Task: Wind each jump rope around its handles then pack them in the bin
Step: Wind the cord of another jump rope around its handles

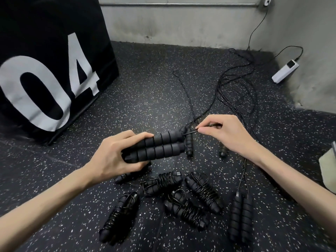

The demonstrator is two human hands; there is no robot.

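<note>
My left hand (pixel 116 155) grips a pair of black foam jump-rope handles (pixel 160 146) held side by side above the floor. Just right of the handles' ends, my right hand (pixel 223 131) pinches the thin black rope (pixel 192 131) that comes out of them. Loose rope (pixel 234 91) trails away over the floor behind. Below my hands lie several wound ropes (pixel 201 191) in bundles. An unwound pair of handles (pixel 241 213) rests at the lower right, and two single handles (pixel 189 142) lie behind the held pair.
A large black box with a white "04" (pixel 51 70) stands at the left. A white power bank (pixel 285 70) with a cable sits by the grey wall at the right. A pale object (pixel 329 170) pokes in at the right edge. The floor is black speckled rubber.
</note>
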